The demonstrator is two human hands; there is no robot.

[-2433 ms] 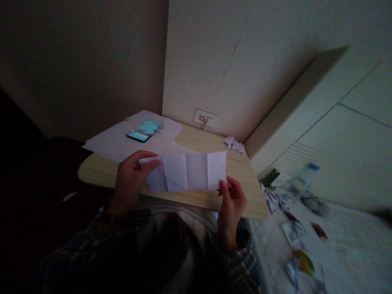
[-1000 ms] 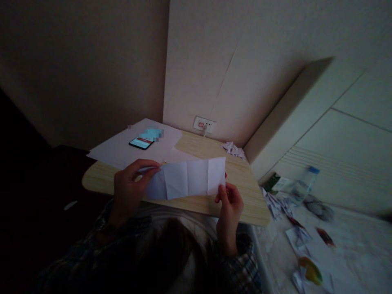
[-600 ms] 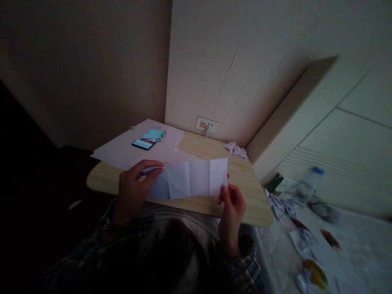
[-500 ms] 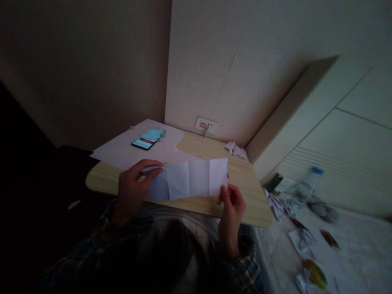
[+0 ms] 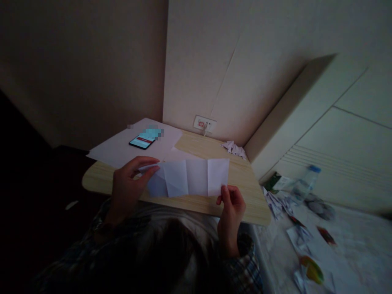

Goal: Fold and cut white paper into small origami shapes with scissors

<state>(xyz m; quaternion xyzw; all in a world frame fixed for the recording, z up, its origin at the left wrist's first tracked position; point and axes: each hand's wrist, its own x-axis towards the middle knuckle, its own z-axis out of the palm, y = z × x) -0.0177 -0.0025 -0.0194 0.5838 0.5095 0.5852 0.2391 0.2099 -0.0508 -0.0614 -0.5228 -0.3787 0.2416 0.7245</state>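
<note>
A strip of white paper point(image 5: 197, 177) with several upright creases is held up over the near part of the wooden table. My left hand point(image 5: 131, 185) pinches its upper left end between thumb and fingers. At the lower right corner, my right hand point(image 5: 231, 208) grips the paper with the thumb in front and the fingers curled behind. The panels between the creases tilt slightly against each other, and the left end partly hides behind my left fingers.
Large white sheets point(image 5: 114, 149) lie on the table point(image 5: 254, 200), with a lit phone point(image 5: 142, 141) on top. Folded paper pieces point(image 5: 233, 149) sit by the wall below a socket point(image 5: 204, 123). On the bed at right are a plastic bottle point(image 5: 306, 183), more folded papers point(image 5: 277, 204) and wrappers.
My left hand has shifted slightly left, and the paper looks a little more stretched out flat. The whole view has moved slightly. Both hands keep their hold.
</note>
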